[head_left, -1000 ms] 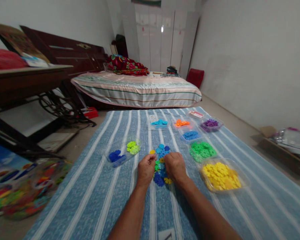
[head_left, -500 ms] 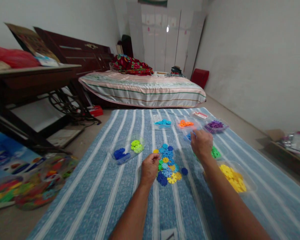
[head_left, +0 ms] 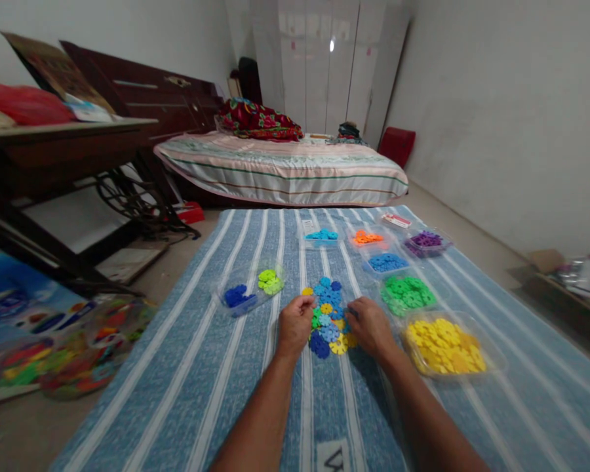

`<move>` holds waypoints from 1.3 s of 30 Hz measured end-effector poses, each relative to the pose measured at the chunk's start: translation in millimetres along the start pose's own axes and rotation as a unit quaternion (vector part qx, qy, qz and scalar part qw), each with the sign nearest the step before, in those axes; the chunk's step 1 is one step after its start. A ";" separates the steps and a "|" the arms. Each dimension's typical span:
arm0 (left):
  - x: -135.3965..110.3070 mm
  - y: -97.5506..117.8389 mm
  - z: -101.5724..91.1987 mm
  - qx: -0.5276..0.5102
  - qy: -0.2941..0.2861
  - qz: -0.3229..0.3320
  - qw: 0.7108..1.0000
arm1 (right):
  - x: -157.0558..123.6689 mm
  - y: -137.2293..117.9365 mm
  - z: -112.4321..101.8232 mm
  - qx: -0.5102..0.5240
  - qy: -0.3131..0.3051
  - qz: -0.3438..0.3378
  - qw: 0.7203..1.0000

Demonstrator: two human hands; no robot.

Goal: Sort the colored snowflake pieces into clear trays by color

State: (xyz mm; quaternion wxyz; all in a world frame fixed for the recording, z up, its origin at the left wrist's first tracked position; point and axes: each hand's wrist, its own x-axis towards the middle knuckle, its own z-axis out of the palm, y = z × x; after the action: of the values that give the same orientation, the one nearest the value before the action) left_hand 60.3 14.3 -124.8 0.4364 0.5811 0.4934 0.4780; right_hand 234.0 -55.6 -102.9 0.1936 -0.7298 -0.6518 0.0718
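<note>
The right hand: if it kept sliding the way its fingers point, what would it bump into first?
Most likely the mixed pile of loose pieces that the right hand already touches; the left hand lies just beyond.

Domestic bedroom. A made bed (head_left: pixel 285 172) with striped cover stands against a dark wooden headboard (head_left: pixel 142 98); white wardrobe doors (head_left: pixel 324 65) close the far wall, a treadle sewing table (head_left: pixel 63 151) stands at left, and a striped blue sheet (head_left: pixel 201 367) covers the floor.

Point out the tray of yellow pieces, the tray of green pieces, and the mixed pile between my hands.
Tray of yellow pieces (head_left: pixel 445 346), head view, on the heaped pieces.
Tray of green pieces (head_left: pixel 407 294), head view, middle of the heap.
Mixed pile (head_left: pixel 328 313), head view, blue pieces near its middle.
</note>
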 end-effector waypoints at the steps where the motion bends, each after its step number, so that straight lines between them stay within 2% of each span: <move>1: -0.1 -0.1 0.2 0.000 0.002 0.001 1.000 | 0.0 2.7 -0.2 0.009 -0.004 -0.004 1.000; 8: -0.6 1.9 1.0 0.004 0.007 -0.002 1.000 | -2.8 8.4 -1.1 0.068 -0.010 -0.013 0.998; 16: -0.9 1.7 2.0 0.002 0.006 -0.014 1.000 | -5.9 -13.2 5.7 -0.010 0.033 -0.012 0.999; 21: -0.7 2.2 2.3 -0.008 0.003 -0.022 1.000 | -6.1 -17.7 8.8 -0.059 0.046 -0.019 0.997; 26: -0.8 3.5 1.0 -0.001 0.004 -0.016 1.000 | -6.1 -12.2 14.1 -0.045 0.082 -0.082 0.992; 31: -0.9 4.3 0.6 0.009 0.004 -0.010 1.000 | -7.7 -9.6 17.8 0.017 0.175 -0.151 0.973; 35: -1.1 4.6 0.6 0.004 0.001 -0.014 1.000 | -1.5 -7.6 6.3 0.046 0.218 -0.169 0.960; 39: -1.4 5.1 0.1 0.003 -0.001 -0.015 1.000 | 24.9 5.0 -31.9 0.007 0.283 -0.141 0.949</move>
State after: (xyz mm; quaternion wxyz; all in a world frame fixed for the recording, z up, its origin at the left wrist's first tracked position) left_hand 61.1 12.2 -120.0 0.4422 0.5753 0.5035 0.4691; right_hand 253.4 -37.7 -72.0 0.3833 -0.6191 -0.6662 -0.1612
